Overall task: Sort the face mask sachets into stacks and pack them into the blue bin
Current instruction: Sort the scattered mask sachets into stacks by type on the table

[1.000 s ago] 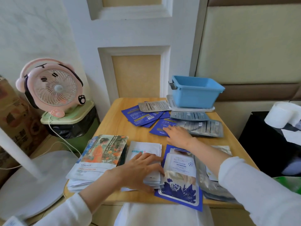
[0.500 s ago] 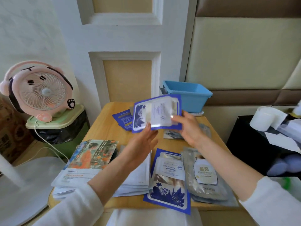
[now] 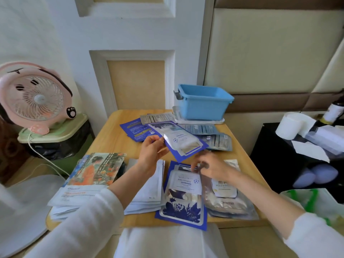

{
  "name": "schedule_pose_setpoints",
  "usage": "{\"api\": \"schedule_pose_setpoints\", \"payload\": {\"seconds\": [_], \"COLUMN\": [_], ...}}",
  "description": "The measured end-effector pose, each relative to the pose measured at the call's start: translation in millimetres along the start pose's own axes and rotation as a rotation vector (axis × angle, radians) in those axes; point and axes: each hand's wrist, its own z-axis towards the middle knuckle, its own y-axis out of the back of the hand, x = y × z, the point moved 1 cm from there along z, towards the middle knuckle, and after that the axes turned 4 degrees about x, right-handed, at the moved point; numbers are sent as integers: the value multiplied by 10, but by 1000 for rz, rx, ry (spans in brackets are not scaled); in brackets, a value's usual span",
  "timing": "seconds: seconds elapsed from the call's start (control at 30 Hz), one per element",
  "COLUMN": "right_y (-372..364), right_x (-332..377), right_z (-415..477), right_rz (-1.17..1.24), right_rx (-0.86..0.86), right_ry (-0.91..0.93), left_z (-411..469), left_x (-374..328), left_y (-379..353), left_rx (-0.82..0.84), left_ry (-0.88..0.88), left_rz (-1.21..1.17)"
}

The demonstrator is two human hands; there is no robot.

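The wooden table (image 3: pixel 111 144) is crowded: bare wood shows only along its left side, and the blue-flowered stack (image 3: pixel 183 194) overhangs the near edge. The blue bin (image 3: pixel 202 104) stands at the far edge on a white lid; its inside is hidden. The left hand (image 3: pixel 150 151) pinches a blue-bordered sachet (image 3: pixel 178 140), now alone, held lower and tilted. The right hand (image 3: pixel 208 167) has let go and dropped, blurred, over the silver stack (image 3: pixel 227 200); its grasp is unclear.

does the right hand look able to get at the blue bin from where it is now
Probably yes. The right hand is low over the near stacks and holds nothing, and the blue bin sits open-topped at the table's far edge; only flat loose sachets lie between.
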Motion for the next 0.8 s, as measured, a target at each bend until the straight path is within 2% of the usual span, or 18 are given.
{"api": "schedule_pose_setpoints", "payload": {"seconds": [0.03, 0.1, 0.3, 0.4, 0.43, 0.5, 0.57, 0.6, 0.63, 0.7, 0.73, 0.8], "right_y": [-48, -121, -85, 21, 102, 334, 622, 759, 872, 947, 935, 899], "right_x": [-65, -169, -297, -370, -381, -317, -73, 117, 310, 660, 782, 916], "right_z": [5, 0, -66, -110, -103, -63, -45, -35, -14, 59, 99, 164], "right_rz": [-185, -353, -392, -193, -51, 269, 426, 385, 245, -133, -288, -409], "right_rx": [-41, -104, -67, -60, -127, -375, -532, -499, -395, -123, -34, -31], "right_ry": [55, 158, 275, 149, 60, -68, -9, 56, 125, 176, 151, 43], "left_z": [1, -4, -43, -49, -47, -39, -42, -55, -61, -59, -62, -65], "left_x": [1, -7, -87, -158, -193, -298, -437, -505, -562, -661, -709, -787], "left_y": [10, 29, 68, 74, 64, 30, -45, -102, -164, -295, -357, -422], "left_rx": [-7, -21, -68, -45, -6, 131, 340, 441, 514, 547, 543, 509], "left_ry": [-6, -21, -99, -155, -173, -208, -221, -235, -279, -461, -555, -706], "left_rz": [18, 60, 248, 389, 428, 518, 641, 735, 852, 1116, 1205, 1294]}}
